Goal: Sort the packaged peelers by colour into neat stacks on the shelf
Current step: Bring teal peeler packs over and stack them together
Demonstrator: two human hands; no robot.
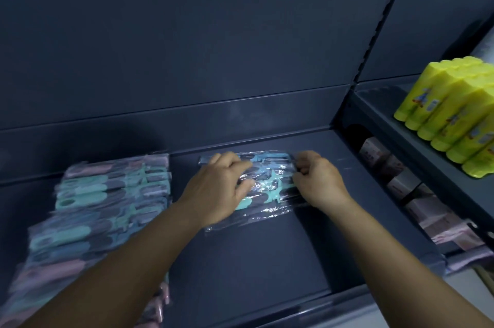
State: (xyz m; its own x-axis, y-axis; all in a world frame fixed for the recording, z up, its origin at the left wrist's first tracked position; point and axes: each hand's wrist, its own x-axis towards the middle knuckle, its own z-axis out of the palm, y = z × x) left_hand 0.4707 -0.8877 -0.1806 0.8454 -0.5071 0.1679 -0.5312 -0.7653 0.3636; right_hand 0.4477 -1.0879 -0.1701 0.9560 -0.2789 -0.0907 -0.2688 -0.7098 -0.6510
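In the head view, a small stack of teal peelers in clear packets (270, 186) lies at the centre of the frame on the dark shelf (256, 255). The left hand (222, 188) rests flat on the stack's left part, fingers spread. The right hand (318, 180) is curled, pinching the packets' right edge. A blurred mixed pile of pink and teal packets (101, 210) fills the lower left. Yellow bottles (454, 116) stand at the right edge.

Two bare forearms, no sleeves, no watch or bands at either wrist, ending in a bare left hand (216, 188) and a bare right hand (318, 180), ungloved, no rings visible on the fingers.
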